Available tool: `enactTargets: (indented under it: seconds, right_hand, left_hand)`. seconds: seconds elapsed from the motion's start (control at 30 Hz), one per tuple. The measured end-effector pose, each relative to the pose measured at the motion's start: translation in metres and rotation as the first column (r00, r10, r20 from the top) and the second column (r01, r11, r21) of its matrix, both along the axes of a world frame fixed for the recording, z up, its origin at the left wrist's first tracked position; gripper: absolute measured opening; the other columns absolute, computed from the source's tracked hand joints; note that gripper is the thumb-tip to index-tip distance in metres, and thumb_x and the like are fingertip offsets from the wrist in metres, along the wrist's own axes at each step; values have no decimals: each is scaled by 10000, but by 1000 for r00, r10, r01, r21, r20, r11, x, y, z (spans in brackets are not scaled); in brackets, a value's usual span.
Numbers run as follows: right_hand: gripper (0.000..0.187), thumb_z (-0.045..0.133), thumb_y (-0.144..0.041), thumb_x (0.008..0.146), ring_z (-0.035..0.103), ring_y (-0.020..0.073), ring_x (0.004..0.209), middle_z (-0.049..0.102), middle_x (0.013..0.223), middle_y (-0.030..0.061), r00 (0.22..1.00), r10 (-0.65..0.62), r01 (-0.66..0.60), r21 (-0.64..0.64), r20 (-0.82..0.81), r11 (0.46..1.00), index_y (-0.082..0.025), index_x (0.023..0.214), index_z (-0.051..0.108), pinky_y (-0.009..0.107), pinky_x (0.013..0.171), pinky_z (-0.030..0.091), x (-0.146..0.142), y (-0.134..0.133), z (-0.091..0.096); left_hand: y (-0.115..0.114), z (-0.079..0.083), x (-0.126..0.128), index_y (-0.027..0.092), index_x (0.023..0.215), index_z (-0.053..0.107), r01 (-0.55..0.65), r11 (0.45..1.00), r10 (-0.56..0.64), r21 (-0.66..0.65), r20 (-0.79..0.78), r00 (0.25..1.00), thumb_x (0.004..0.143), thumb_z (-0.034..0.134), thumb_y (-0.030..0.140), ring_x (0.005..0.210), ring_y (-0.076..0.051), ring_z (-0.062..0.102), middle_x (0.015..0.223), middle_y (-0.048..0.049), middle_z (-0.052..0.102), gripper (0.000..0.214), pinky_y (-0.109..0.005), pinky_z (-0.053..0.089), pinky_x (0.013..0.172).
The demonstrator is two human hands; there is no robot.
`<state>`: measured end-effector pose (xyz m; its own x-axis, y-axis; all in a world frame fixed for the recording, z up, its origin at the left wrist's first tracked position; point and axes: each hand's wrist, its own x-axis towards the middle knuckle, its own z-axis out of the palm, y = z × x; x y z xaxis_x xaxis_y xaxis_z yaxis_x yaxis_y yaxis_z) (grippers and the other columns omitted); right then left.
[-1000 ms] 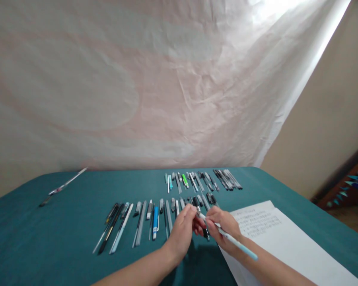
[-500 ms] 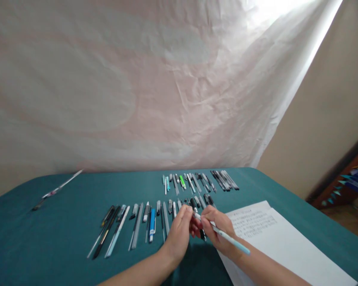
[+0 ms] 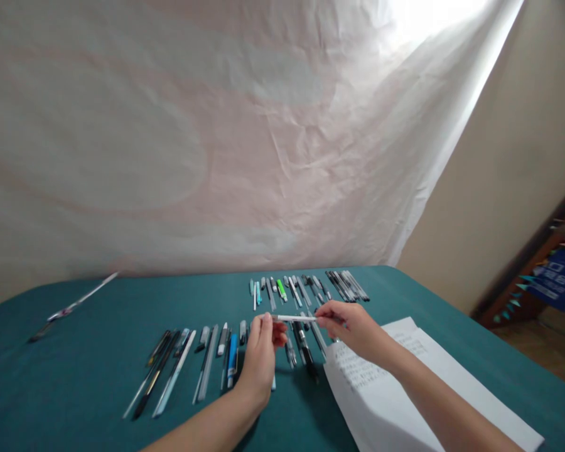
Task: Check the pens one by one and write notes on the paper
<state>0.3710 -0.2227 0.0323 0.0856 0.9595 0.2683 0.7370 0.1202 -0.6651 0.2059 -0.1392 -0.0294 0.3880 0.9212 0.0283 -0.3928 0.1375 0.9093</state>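
My left hand [image 3: 260, 358] and my right hand [image 3: 353, 325] hold one thin white pen [image 3: 294, 318] level between them, each pinching an end, just above the near row of pens [image 3: 207, 361] on the teal table [image 3: 98, 351]. My left fingers are curled round the pen's left end; my right fingertips pinch its right end. A far row of pens [image 3: 306, 285] lies beyond the hands. Which part of the pen sits in which hand is too small to tell.
A white sheet of written paper [image 3: 405, 402] lies at the right under my right forearm. A long thin pen [image 3: 73, 304] lies alone at the far left. A pale cloth backdrop [image 3: 216, 138] hangs behind the table; a wall and doorway stand at the right.
The hands have lifted and moved apart. The pen that slanted down along my right hand now lies level between both hands, and the view has swung right.
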Motion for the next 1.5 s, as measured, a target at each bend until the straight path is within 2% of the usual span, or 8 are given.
enactTargets:
  seconds: [0.3, 0.43, 0.5, 0.67, 0.8, 0.93, 1.1, 1.5]
  right_hand:
    - [137, 538, -276, 797, 543, 123, 637, 612, 708, 4, 977, 6, -12, 27, 215, 1000, -181, 791, 636, 220, 596, 408, 20, 2, -5]
    - [176, 562, -326, 762, 560, 133, 697, 615, 805, 27, 960, -189, 179, 65, 205, 982, -183, 762, 664, 225, 645, 418, 56, 11, -18]
    - [211, 563, -366, 749, 571, 137, 689, 639, 785, 23, 892, -401, 407, 15, 210, 913, -193, 787, 677, 212, 629, 412, 84, 17, -28]
    - [263, 538, -341, 754, 607, 182, 671, 685, 731, 85, 743, -623, 651, -47, 245, 757, -131, 791, 691, 225, 562, 388, 157, 25, -54]
    - [251, 563, -319, 753, 623, 213, 724, 685, 770, 129, 627, -717, 772, -114, 306, 626, -103, 800, 683, 245, 576, 390, 195, 26, -68]
    - [229, 554, -312, 807, 602, 189, 811, 644, 886, 91, 595, -719, 802, -216, 358, 556, -115, 896, 628, 295, 686, 453, 213, 29, -79]
    - [261, 505, -298, 855, 569, 175, 896, 559, 1070, 67, 627, -682, 779, -306, 376, 548, -149, 1067, 538, 353, 757, 480, 219, 37, -88]
    - [267, 475, -314, 850, 587, 211, 844, 633, 928, 120, 663, -657, 742, -195, 360, 642, -114, 925, 634, 292, 687, 438, 193, 32, -68]
  left_hand:
    - [-4, 6, -3, 183, 863, 486, 71, 987, -49, 141, -153, 987, 839, 403, 474, 689, -147, 517, 787, -14, 553, 304, -288, 417, 691]
    - [-10, 10, -5, 182, 954, 452, 81, 979, -46, 185, -186, 982, 852, 402, 436, 720, -145, 518, 818, -12, 534, 278, -290, 408, 727]
    - [-15, 12, -6, 185, 976, 445, 108, 968, -66, 225, -185, 981, 859, 400, 411, 738, -147, 516, 830, -13, 530, 258, -287, 402, 740]
    - [-25, 15, -8, 195, 970, 448, 204, 934, -138, 295, -229, 964, 870, 395, 372, 765, -152, 514, 831, -13, 528, 210, -287, 397, 746]
    - [-26, 15, -10, 197, 961, 449, 239, 908, -156, 344, -252, 955, 877, 392, 347, 811, -158, 520, 839, -17, 530, 182, -287, 389, 765]
    - [-27, 15, -10, 196, 942, 452, 256, 897, -165, 360, -264, 950, 875, 398, 341, 812, -163, 520, 834, -18, 528, 169, -286, 387, 770]
    - [-28, 15, -11, 197, 935, 452, 271, 890, -172, 368, -281, 944, 879, 389, 333, 814, -165, 517, 829, -18, 523, 159, -287, 382, 774]
    - [-26, 10, -10, 190, 919, 478, 271, 883, -161, 383, -296, 942, 872, 397, 329, 796, -169, 509, 819, -27, 525, 168, -291, 382, 753]
